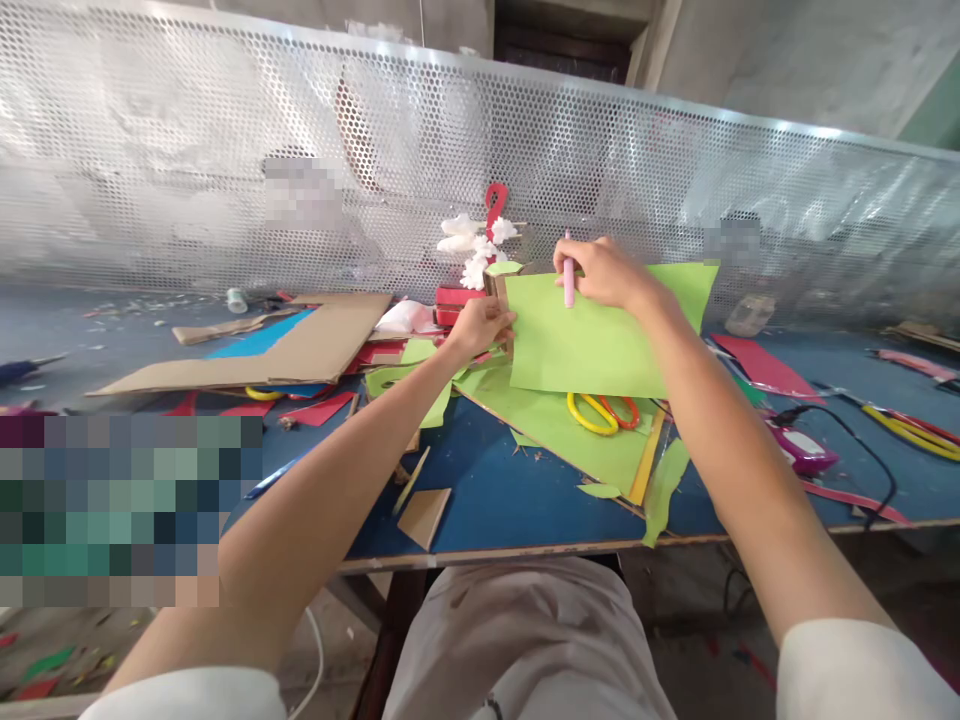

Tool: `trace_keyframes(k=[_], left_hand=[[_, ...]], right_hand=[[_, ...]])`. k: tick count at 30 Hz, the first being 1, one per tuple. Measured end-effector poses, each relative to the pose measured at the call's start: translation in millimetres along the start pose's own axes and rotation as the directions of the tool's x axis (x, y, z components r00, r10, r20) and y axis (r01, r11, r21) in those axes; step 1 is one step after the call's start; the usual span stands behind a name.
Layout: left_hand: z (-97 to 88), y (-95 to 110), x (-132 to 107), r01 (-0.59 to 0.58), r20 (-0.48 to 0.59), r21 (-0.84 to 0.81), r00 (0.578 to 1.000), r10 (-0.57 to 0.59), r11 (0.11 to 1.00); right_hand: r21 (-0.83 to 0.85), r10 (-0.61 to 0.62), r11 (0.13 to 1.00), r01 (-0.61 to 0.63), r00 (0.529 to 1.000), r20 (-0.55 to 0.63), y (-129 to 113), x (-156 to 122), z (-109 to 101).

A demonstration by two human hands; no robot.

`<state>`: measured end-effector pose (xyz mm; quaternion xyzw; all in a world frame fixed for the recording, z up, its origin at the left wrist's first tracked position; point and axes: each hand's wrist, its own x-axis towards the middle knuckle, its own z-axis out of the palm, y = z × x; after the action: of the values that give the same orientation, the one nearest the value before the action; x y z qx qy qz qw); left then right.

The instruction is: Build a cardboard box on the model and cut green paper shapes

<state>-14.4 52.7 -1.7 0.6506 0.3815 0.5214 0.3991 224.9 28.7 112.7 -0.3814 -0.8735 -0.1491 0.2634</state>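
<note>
A light green paper sheet [592,345] is held upright above the blue table [495,490]. My left hand [480,325] pinches its left edge, pressing it against a small brown cardboard piece [495,283]. My right hand [600,272] rests on the sheet's top edge, closed around a pink pen [568,278] that points downward. Under the sheet lie more green paper [562,425] and scissors with yellow and orange handles [600,411].
A perforated metal screen [375,160] runs along the table's back. Large cardboard [300,345], red paper scraps [319,408] and a small cardboard square [424,516] lie left. A black cable [862,450], pink device [799,447] and yellow-handled tool [911,430] lie right.
</note>
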Motion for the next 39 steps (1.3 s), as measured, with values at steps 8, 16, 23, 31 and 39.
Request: trace_keyframes(k=[8,16,23,31,39], left_hand=[[-1.7,-0.7,0.5,-0.008,0.064,-0.011,0.998,0.009,1.0],[-4.1,-7.4,2.6,-0.056,0.082,0.013,0.995,0.054,0.998],[-4.1,-7.4,3.5,-0.055,0.078,0.028,0.996,0.053,0.998],[-1.9,-3.9,1.1,-0.049,0.06,0.008,0.997,0.048,0.999],[-0.6,-2.0,0.5,-0.021,0.045,-0.032,0.999,0.023,0.999]], right_hand=[[-0.017,0.039,0.999,-0.039,0.999,-0.004,-6.7,0.4,1.3],[-0.024,0.053,0.998,-0.054,0.999,-0.004,-5.3,1.7,4.2],[-0.048,0.055,0.997,-0.055,0.998,-0.011,-4.7,2.7,5.9],[-0.072,0.057,0.996,-0.059,0.998,-0.032,-5.1,3.7,6.6],[-0.035,-0.053,0.998,0.05,0.996,-0.075,-19.0,9.5,22.8]])
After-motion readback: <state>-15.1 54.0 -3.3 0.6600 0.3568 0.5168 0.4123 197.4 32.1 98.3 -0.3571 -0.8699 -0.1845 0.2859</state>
